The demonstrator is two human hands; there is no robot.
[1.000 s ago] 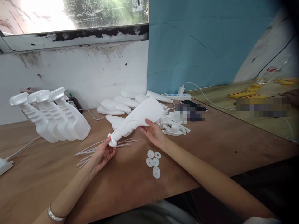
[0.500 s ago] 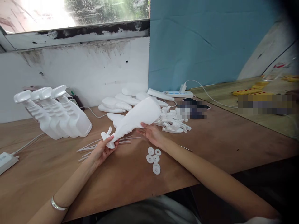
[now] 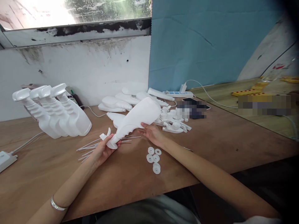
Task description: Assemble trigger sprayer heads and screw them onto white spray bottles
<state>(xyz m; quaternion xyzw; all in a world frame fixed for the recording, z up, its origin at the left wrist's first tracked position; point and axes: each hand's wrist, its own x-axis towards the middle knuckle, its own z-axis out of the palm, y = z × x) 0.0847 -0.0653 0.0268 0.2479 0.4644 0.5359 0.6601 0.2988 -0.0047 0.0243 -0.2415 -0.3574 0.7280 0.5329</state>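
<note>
A white plastic spray bottle (image 3: 140,113) is held tilted above the table, its base up to the right and its neck down to the left. My left hand (image 3: 106,151) is closed round the white trigger sprayer head (image 3: 113,142) at the neck, and the trigger sticks up past the thumb. Nearer the base, my right hand (image 3: 150,133) grips the bottle's underside, thumb on the near side. Thin white tubes (image 3: 90,149) lie under and beside my left hand. Several white ring washers (image 3: 156,158) rest on the table below my right hand.
Assembled spray bottles (image 3: 63,115) stand in a row at the left. Bottles without heads (image 3: 116,102) lie at the back, and loose sprayer heads (image 3: 174,123) are piled right of centre. A power strip (image 3: 171,93), a phone (image 3: 198,102) and cables lie behind.
The sprayer head has turned slightly in my left hand, its trigger tilting a little differently. My right hand keeps its place on the bottle.
</note>
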